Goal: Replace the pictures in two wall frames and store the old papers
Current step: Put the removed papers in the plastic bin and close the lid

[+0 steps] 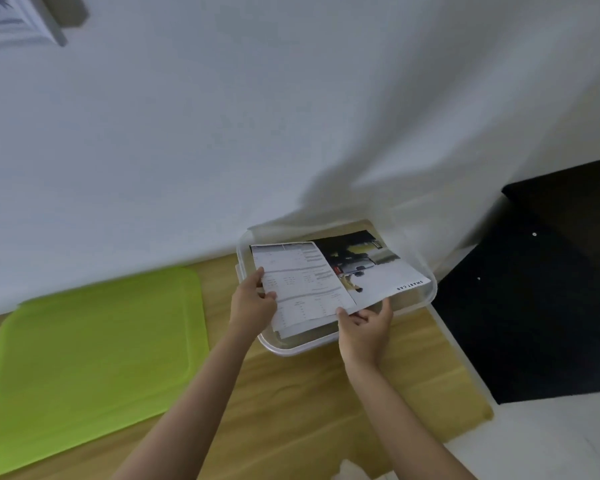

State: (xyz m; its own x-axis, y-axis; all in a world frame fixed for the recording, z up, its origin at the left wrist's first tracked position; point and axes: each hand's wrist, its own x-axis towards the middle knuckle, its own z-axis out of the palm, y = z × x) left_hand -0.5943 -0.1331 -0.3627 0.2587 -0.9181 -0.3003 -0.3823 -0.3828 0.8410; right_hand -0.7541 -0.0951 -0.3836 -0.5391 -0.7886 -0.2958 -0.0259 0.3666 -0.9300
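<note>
Left hand (253,304) pinched the papers' (312,282) left edge, thumb on top, fingers curled under. Right hand (366,325) pinched the near edge, thumb on top at the corner of the spec sheet, fingers under the stack. Both grips closed on paper, nothing else held.

Papers sat between my hands, over the open clear box (426,299); couldn't tell if they touched its bottom. Top sheet was a printed table; under it a car photo page, sticking out to the right over the box rim.

Box sat on the wood top (291,393), against the wall (257,116). Green lid (90,355) lay flat to the left, apart from the box. A frame (18,22) hung on the wall, upper left. Black surface (541,306) to the right.
</note>
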